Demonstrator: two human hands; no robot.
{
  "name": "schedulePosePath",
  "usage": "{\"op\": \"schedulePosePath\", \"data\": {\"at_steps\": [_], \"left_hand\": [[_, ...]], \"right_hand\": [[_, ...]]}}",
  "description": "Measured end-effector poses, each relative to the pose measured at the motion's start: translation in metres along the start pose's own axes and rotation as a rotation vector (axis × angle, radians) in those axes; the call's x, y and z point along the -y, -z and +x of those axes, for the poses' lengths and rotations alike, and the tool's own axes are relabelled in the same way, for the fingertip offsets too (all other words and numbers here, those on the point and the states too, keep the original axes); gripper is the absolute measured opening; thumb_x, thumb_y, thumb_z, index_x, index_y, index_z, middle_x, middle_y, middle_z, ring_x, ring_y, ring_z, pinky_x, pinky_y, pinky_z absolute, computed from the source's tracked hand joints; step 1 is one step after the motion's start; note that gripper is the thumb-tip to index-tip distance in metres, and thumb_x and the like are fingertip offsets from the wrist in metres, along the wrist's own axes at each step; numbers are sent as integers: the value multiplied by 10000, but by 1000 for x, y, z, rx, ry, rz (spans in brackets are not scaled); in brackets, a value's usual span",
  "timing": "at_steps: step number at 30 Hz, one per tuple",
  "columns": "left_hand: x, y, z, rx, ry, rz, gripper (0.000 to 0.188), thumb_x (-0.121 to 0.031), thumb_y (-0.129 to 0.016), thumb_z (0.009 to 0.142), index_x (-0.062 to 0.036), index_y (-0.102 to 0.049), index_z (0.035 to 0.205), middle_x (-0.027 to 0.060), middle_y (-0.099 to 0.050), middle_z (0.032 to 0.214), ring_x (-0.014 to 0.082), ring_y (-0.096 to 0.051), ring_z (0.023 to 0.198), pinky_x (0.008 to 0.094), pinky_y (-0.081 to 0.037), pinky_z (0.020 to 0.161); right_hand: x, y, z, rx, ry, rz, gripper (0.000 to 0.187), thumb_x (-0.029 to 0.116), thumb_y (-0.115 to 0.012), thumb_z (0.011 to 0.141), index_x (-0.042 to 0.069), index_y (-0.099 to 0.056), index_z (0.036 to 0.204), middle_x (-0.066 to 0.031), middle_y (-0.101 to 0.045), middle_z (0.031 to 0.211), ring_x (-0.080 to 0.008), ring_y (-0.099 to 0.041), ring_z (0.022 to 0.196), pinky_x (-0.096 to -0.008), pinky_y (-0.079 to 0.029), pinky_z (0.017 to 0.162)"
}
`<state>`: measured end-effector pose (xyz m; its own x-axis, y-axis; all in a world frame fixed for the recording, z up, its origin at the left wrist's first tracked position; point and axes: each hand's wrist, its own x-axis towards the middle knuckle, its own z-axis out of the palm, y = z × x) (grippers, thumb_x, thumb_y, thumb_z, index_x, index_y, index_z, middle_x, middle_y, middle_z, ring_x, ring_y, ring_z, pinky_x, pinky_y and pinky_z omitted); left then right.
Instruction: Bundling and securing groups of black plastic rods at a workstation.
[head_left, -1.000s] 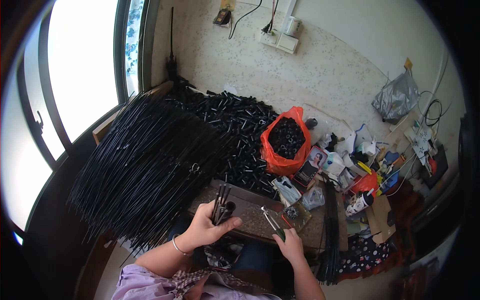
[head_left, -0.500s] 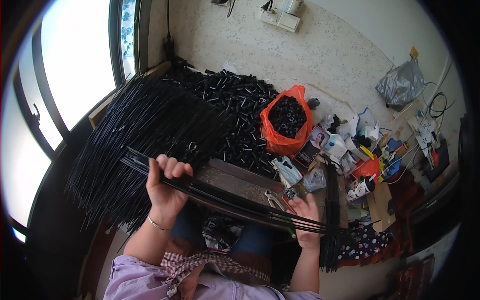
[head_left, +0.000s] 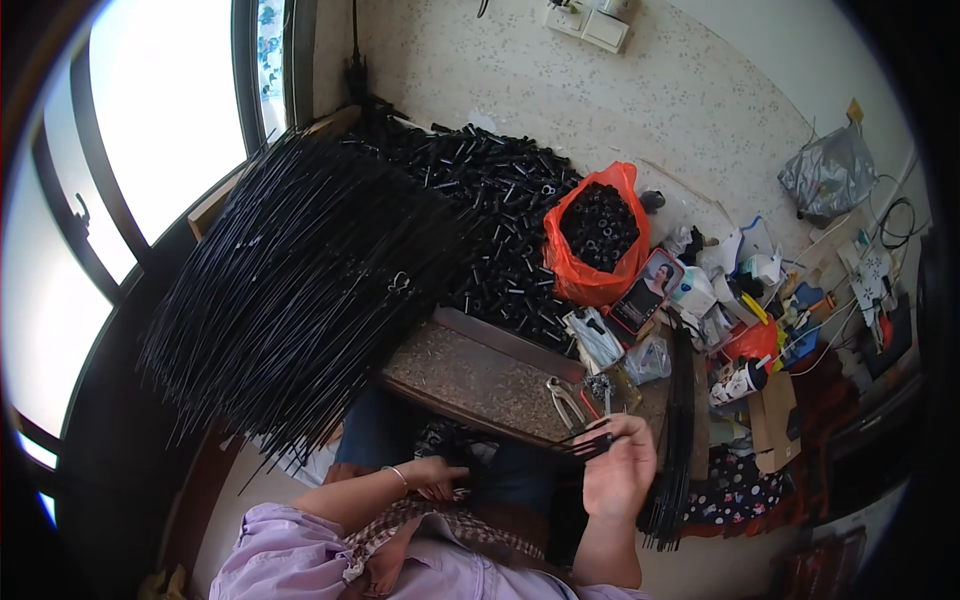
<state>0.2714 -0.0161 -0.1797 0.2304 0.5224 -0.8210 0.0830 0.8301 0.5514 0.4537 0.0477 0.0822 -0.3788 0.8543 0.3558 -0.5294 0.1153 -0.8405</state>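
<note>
My right hand (head_left: pixel 618 470) is raised over the front edge of the wooden board (head_left: pixel 480 385). Its fingers are closed around a few thin black rods (head_left: pixel 585 443), whose short dark ends stick out to the left; their full length does not show. Low over my lap, my left hand (head_left: pixel 435 477) is by the checked apron (head_left: pixel 490 540), index finger stretched to the right, with no rods seen in it. A big heap of long black rods (head_left: pixel 300 270) covers the left of the work surface. Another bundle of black rods (head_left: pixel 680 430) stands beside the board's right end.
Behind the board lie a pile of short black tubes (head_left: pixel 510 240) and a red plastic bag (head_left: pixel 572 280) of black ring-shaped parts. A metal strip (head_left: pixel 510 345), pincers (head_left: pixel 566 402) and a phone (head_left: pixel 648 290) are on the board. Clutter and a cardboard box (head_left: pixel 775 430) fill the right.
My left hand has let go of the rods and dropped to my lap. The long rods no longer stretch between both hands; my right hand has closed on a few and moved slightly right.
</note>
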Motion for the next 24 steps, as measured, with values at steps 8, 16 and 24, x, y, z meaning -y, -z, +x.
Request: {"op": "schedulePosePath", "data": {"at_steps": [8, 16, 24], "left_hand": [[-164, -33, -200, -455, -1481, 83, 258, -189, -653, 820, 14, -626, 976, 119, -626, 778, 186, -611, 665, 277, -478, 607], [-177, -37, -181, -647, -1512, 218, 228, -81, -770, 687, -26, -550, 662, 48, -558, 618, 92, -533, 543, 229, -396, 485], [-348, 44, -67, -1018, -1484, 424, 178, -61, -689, 720, 28, -639, 866, 122, -643, 786, 200, -639, 685, 292, -503, 625]], "right_hand": [[-26, -9, 19, 77, -128, -20, 155, 30, -626, 822, -24, -553, 947, -63, -577, 934, -115, -563, 834, -234, -460, 745], [-29, -1, 27, -25, -46, -133, 159, 99, -617, 842, 13, -507, 918, -95, -581, 889, -156, -565, 811, -255, -451, 755], [-53, 49, 82, -307, -158, 87, 104, 105, -531, 898, 27, -541, 965, -53, -567, 838, -143, -544, 754, -259, -440, 695]]}}
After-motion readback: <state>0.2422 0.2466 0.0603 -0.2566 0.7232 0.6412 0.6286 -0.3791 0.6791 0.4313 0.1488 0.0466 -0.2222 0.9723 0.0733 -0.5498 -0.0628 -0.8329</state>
